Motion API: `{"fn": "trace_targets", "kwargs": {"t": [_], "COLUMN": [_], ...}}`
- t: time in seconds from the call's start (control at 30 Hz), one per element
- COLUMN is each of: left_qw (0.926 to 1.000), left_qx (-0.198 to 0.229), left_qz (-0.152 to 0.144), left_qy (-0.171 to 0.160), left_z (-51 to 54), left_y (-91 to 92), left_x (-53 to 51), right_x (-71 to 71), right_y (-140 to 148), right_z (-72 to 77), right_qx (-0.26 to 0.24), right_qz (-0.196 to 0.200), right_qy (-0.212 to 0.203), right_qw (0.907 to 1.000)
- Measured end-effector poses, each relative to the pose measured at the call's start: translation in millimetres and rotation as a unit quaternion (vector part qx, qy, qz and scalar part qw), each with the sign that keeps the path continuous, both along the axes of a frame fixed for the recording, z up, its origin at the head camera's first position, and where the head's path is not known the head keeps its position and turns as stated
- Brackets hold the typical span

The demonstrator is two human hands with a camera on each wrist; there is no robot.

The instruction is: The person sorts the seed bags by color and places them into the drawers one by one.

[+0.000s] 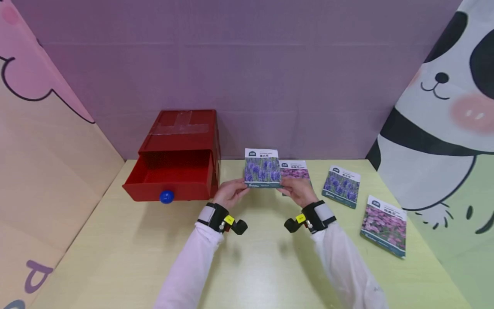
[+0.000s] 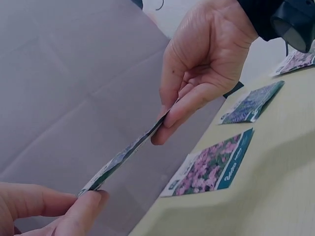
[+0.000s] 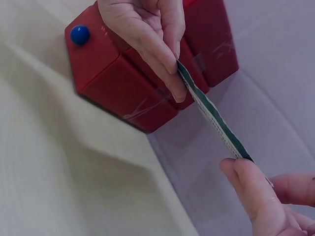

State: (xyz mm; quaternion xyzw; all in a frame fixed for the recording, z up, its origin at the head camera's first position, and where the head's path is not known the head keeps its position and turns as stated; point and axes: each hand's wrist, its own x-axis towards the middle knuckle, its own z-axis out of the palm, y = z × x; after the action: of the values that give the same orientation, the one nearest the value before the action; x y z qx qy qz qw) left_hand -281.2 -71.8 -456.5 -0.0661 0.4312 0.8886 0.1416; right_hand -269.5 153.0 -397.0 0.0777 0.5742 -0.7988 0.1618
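A seed packet (image 1: pixel 262 168) with purple flowers on its front is held up above the table between both hands. My left hand (image 1: pixel 230 194) pinches its lower left corner, while my right hand (image 1: pixel 299 191) pinches the lower right corner. Seen edge-on in the left wrist view, the packet (image 2: pixel 125 153) spans from one thumb to the other. Partly hidden behind my right hand, a pink-flowered packet (image 1: pixel 294 171) lies on the table. To the left stands a red box (image 1: pixel 181 128) with its drawer (image 1: pixel 146 192) pulled out; the drawer's inside looks bare.
Farther right on the table (image 1: pixel 254 266) lie another purple-flowered packet (image 1: pixel 341 186) and another pink-flowered packet (image 1: pixel 384 225). A blue knob (image 1: pixel 167 197) sticks out from the drawer front. Behind the table hangs a purple cloth (image 1: pixel 254 77), with printed panels at both sides.
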Motion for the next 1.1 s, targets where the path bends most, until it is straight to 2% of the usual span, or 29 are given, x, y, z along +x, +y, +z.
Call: {"fn": "trace_targets", "kwargs": {"t": [0.03, 0.1, 0.2, 0.23, 0.37, 0.47, 0.63, 1.0, 1.1], "left_qw": [0.9999, 0.9982, 0.9970, 0.9971, 0.9967, 0.9963, 0.9958, 0.9953, 0.9952], "left_qx": [-0.009, -0.054, -0.071, -0.071, -0.079, -0.082, -0.084, -0.084, -0.080], "left_qz": [0.004, 0.024, 0.027, 0.025, 0.020, 0.026, 0.036, 0.010, 0.013], "left_qy": [0.002, -0.015, -0.013, -0.012, -0.003, -0.001, -0.002, 0.047, 0.055], "left_z": [14.0, 49.3, 74.2, 79.7, 94.8, 101.7, 116.4, 147.8, 155.0], "left_y": [2.5, 10.8, 15.8, 16.4, 18.6, 20.1, 22.4, 14.3, 10.1], "left_x": [8.0, 28.1, 40.8, 43.6, 50.9, 54.1, 61.3, 80.4, 86.2], "right_x": [0.9, 3.4, 8.4, 10.1, 16.8, 20.2, 26.6, 40.1, 43.4], "right_y": [1, 3, 7, 7, 12, 15, 18, 16, 14], "right_z": [2.0, 7.0, 16.1, 19.5, 32.5, 40.5, 52.5, 79.1, 86.3], "right_qx": [-0.004, -0.007, -0.011, -0.011, -0.033, -0.057, -0.062, -0.056, -0.062], "right_qz": [0.005, 0.006, 0.009, 0.006, 0.006, 0.008, 0.020, 0.045, 0.046], "right_qy": [0.004, 0.006, 0.010, 0.011, 0.010, 0.014, 0.032, 0.046, 0.050], "right_qw": [1.0000, 0.9999, 0.9998, 0.9999, 0.9994, 0.9983, 0.9973, 0.9963, 0.9957]}}
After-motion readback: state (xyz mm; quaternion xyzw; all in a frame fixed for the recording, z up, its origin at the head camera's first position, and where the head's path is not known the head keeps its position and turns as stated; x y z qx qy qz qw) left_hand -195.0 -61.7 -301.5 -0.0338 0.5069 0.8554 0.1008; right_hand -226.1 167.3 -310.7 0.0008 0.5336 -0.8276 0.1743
